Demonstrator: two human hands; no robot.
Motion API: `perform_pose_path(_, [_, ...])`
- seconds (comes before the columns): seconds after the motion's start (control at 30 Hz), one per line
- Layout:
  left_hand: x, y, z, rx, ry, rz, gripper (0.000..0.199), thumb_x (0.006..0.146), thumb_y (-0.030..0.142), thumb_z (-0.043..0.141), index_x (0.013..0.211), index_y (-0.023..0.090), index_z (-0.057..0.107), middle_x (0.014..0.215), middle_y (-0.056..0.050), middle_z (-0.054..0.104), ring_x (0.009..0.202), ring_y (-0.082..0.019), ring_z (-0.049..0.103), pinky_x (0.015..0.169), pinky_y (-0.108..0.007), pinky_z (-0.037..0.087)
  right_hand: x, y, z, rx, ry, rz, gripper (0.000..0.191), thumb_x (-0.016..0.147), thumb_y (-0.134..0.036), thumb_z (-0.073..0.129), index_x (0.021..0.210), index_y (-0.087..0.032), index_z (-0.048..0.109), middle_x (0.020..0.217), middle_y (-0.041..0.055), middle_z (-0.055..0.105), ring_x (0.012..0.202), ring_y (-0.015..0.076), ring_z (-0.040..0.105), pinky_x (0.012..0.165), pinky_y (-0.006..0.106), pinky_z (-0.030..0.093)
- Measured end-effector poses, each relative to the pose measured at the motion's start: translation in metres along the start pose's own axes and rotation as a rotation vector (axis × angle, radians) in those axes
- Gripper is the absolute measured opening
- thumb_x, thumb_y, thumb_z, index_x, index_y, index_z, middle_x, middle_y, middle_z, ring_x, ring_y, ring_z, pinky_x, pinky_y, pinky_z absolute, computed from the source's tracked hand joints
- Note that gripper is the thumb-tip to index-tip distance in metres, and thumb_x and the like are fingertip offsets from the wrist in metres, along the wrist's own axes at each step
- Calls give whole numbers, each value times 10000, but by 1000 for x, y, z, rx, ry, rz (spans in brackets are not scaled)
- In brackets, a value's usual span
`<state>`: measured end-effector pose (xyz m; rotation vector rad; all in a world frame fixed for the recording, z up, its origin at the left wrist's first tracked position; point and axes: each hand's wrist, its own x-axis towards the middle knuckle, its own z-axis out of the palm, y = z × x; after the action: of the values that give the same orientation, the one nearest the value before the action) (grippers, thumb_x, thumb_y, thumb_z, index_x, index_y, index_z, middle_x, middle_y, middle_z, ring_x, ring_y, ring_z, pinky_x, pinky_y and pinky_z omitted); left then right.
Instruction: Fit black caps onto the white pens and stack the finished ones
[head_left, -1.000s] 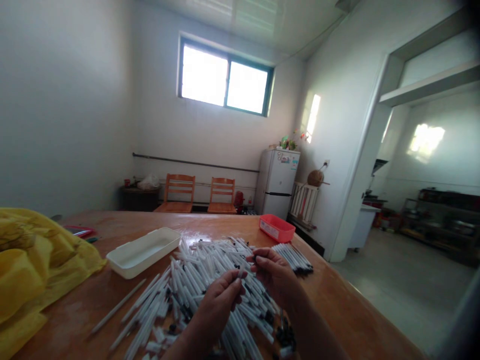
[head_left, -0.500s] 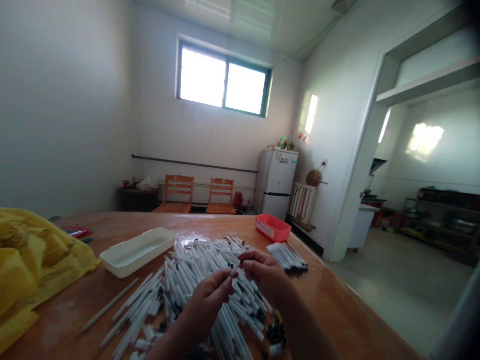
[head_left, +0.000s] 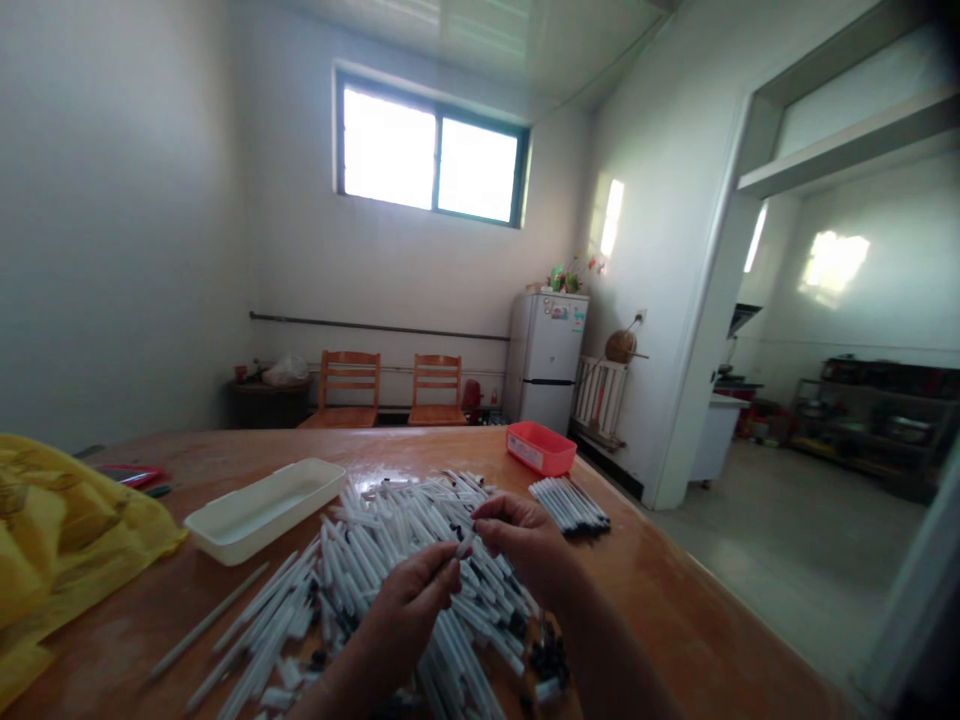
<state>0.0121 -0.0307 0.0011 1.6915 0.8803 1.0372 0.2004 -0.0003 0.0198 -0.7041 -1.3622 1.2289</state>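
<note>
Over a heap of white translucent pen barrels, both of my hands are close together. My left hand is closed, pinching a short translucent pen part that sticks up between thumb and forefinger. My right hand is also closed, its fingertips meeting just beside that part. Whatever it pinches is too small to make out. Loose black pen plugs lie under my right forearm. Short white caps are scattered near my left forearm. Beyond my right hand, a row of pens lies side by side, dark ends toward me.
A long cream tray stands left of the heap. At the far right table edge sits a red plastic basket. A yellow plastic bag covers the left side of the table. Two wooden chairs and a fridge stand behind.
The view has shifted slightly, so the whole scene sits a little further left. My hands keep nearly the same pinching pose over the heap.
</note>
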Motion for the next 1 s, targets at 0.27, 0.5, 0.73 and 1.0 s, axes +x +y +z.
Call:
perform_pose_path(0.27, [-1, -3, -1, 2, 24, -18, 356, 943, 434, 520, 1113, 180, 702, 779, -3, 578, 709, -151, 495, 674, -262, 391, -4, -5, 5, -5, -36, -15, 142, 767, -223, 722, 889, -155, 697, 698, -10, 621, 637, 126, 544, 645, 275, 432])
perform_pose_path(0.5, [0, -5, -2, 4, 39, -23, 362, 929, 442, 535, 1091, 168, 707, 774, -9, 595, 696, -153, 506, 669, -268, 398, -3, -1, 3, -106, -21, -42, 195, 785, -272, 723, 950, -170, 709, 724, -6, 632, 652, 129, 547, 655, 281, 441])
perform_pose_path(0.73, [-2, -4, -2, 18, 34, -18, 360, 935, 436, 529, 1112, 178, 705, 777, -9, 603, 704, -156, 520, 674, -267, 405, -5, -1, 5, -154, -21, -30, 178, 782, -296, 735, 908, -172, 714, 697, -3, 625, 641, 140, 560, 621, 278, 440])
perform_pose_path(1.0, [-2, -3, -3, 1, 14, -9, 348, 949, 412, 512, 1109, 170, 703, 768, -2, 579, 700, -148, 502, 672, -257, 401, -7, -7, 2, -138, -72, 24, 243, 808, -346, 715, 963, -159, 693, 693, -4, 636, 617, 129, 571, 619, 274, 453])
